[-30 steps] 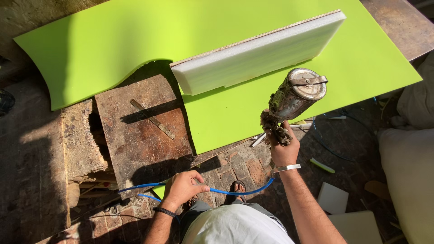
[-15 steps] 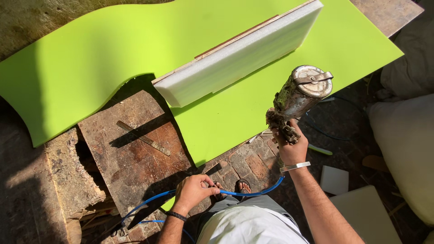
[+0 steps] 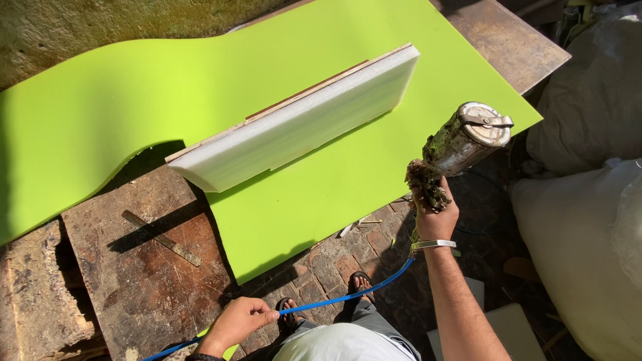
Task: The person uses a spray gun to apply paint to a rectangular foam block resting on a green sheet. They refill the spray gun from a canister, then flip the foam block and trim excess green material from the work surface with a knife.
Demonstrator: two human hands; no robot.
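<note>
Right hand grips the spray gun, left hand pinches the hose; next, aiming at the foam.

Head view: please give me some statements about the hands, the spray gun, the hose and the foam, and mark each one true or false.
1. The right hand holds a spray gun with a metal cup on top. True.
2. The left hand grips a red hose. False: the hose is blue.
3. The white foam block stands on the green sheet. True.
4. The metal ruler lies on the green sheet. False: it lies on the rusty brown board beside the sheet.
5. The spray gun touches the foam block. False: it is held apart from it.
</note>
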